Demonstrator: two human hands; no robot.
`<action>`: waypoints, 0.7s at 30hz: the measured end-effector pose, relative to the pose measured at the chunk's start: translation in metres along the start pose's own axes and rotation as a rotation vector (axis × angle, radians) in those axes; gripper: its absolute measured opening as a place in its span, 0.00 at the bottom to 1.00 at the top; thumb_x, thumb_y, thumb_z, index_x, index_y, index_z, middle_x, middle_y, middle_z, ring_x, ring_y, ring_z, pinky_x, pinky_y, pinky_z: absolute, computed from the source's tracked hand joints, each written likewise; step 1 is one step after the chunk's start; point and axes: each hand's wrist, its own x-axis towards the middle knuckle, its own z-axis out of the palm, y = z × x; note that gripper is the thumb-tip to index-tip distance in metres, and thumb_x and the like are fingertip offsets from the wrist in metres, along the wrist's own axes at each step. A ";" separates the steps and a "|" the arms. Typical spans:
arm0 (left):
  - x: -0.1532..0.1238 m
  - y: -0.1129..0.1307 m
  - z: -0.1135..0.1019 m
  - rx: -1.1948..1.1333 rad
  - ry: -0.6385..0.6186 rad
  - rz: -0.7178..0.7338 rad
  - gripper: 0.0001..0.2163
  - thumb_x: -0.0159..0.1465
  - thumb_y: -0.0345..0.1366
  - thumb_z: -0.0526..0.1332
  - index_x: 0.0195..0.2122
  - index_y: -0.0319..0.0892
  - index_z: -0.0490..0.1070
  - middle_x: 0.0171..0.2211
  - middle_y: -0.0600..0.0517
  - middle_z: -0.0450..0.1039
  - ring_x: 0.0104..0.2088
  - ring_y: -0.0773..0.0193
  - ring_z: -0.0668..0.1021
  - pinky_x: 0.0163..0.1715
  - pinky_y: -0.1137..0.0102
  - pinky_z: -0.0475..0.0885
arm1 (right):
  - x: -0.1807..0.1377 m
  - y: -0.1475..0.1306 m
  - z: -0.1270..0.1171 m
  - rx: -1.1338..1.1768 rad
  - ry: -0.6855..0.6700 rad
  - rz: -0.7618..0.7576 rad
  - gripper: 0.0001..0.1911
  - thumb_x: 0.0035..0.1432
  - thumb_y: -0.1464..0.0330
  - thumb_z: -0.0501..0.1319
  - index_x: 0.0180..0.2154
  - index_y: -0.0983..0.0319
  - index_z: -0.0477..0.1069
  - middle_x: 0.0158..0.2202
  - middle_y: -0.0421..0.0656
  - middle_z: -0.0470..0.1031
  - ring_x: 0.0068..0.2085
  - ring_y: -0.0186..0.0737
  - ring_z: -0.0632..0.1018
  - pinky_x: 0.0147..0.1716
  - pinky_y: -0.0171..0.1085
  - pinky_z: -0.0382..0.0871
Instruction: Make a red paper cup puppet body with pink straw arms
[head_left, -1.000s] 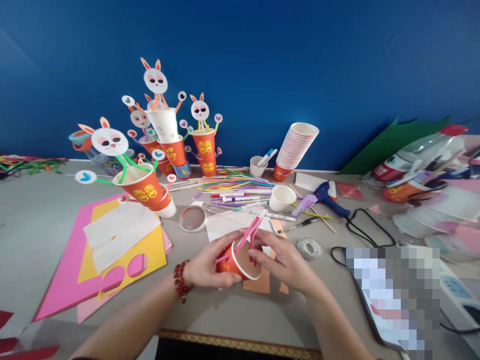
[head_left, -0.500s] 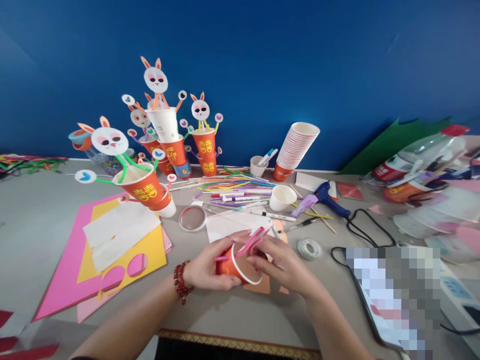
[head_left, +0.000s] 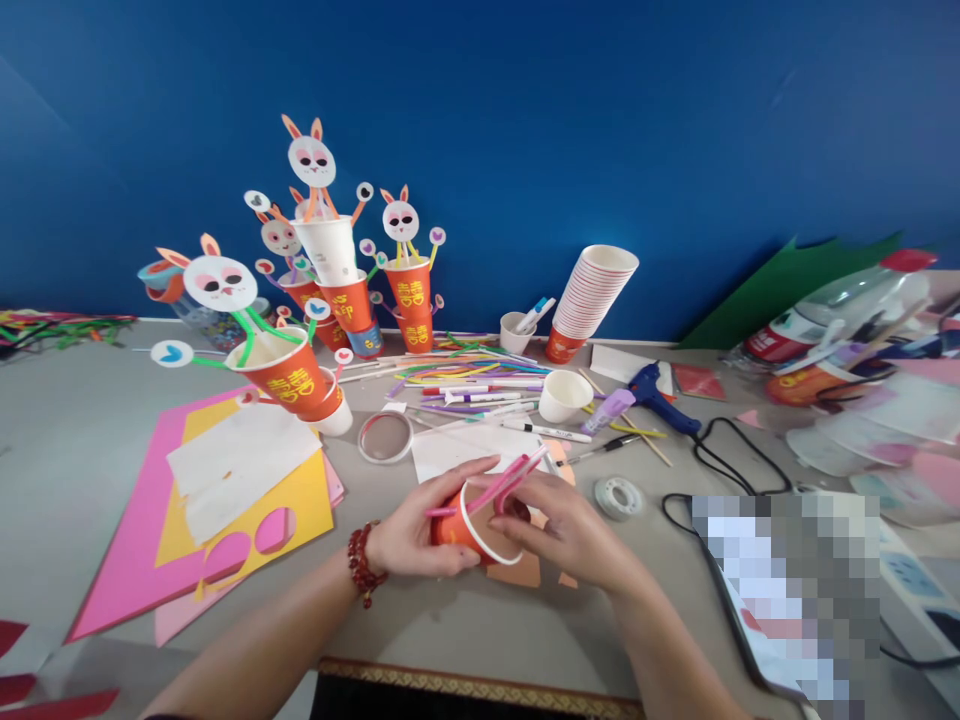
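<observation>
A red paper cup (head_left: 452, 528) with a white rim lies tipped in front of me, its mouth facing right and toward me. My left hand (head_left: 405, 530) is wrapped around its outside. At the mouth, my right hand (head_left: 574, 525) pinches pink pipe cleaners (head_left: 498, 490), its fingertips partly inside the cup. One pink end pokes out past the cup's left side, near my left fingers. A whitish tip shows beside the pink ends above my right hand. Orange paper scraps (head_left: 517, 572) lie beneath the cup.
Finished rabbit cups (head_left: 289, 385) stand at back left, by pink and yellow paper sheets (head_left: 300, 490). Markers and pipe cleaners (head_left: 465, 375), stacked cups (head_left: 592, 290), a glue gun (head_left: 660, 398), a tape roll (head_left: 619, 497) and a blurred-out screen device (head_left: 780, 600) lie around my hands.
The cup has turned slightly in my left hand. The pink pipe cleaners now cross the rim straighter, and my right fingertips have shifted a little left inside the cup's mouth.
</observation>
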 end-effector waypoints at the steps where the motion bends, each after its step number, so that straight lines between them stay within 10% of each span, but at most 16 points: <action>1: 0.000 0.001 0.000 -0.011 -0.003 -0.004 0.41 0.56 0.41 0.70 0.68 0.45 0.53 0.66 0.39 0.58 0.64 0.41 0.65 0.63 0.51 0.60 | 0.000 0.000 0.000 0.011 -0.004 0.013 0.14 0.67 0.59 0.58 0.39 0.61 0.76 0.29 0.43 0.76 0.33 0.40 0.74 0.33 0.35 0.66; 21: -0.001 -0.001 0.000 0.001 -0.015 -0.025 0.40 0.56 0.44 0.70 0.67 0.44 0.55 0.62 0.39 0.65 0.59 0.43 0.71 0.58 0.53 0.65 | 0.000 -0.001 -0.005 0.169 -0.095 0.088 0.10 0.63 0.61 0.64 0.34 0.61 0.77 0.31 0.42 0.77 0.33 0.38 0.76 0.34 0.35 0.70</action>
